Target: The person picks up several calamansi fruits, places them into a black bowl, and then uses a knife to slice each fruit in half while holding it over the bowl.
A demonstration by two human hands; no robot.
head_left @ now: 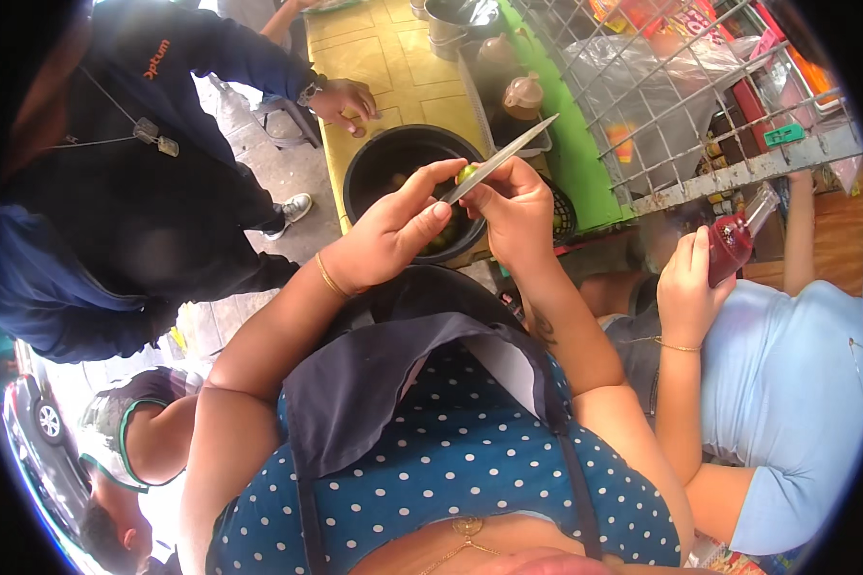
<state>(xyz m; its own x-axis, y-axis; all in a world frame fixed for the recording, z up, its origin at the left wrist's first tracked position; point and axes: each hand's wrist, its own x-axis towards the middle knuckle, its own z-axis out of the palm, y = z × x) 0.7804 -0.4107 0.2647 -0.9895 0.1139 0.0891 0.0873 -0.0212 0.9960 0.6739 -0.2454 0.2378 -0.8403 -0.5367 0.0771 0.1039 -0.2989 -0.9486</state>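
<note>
A small green citrus fruit (pixel 467 173) is held between my two hands, over a round black basin (pixel 359 162). My left hand (pixel 400 226) pinches the fruit with its fingertips, its thumb close to the near part of the blade. In my right hand (pixel 516 205) is a knife (pixel 507 152), whose long metal blade lies against the fruit and points up and to the right. The knife's handle is hidden by the fingers. Inside the basin, in shadow, lie several more small round green fruits (pixel 440 238), partly covered by my hands.
The basin stands on a table with a yellow patterned cover (pixel 374 61). Lidded condiment jars (pixel 523 95) and a metal pot (pixel 449 32) stand behind. A wire grille (pixel 661 108) rises at right. One person's hand (pixel 341 102) is near the basin; another person holds a bottle of red liquid (pixel 730 248).
</note>
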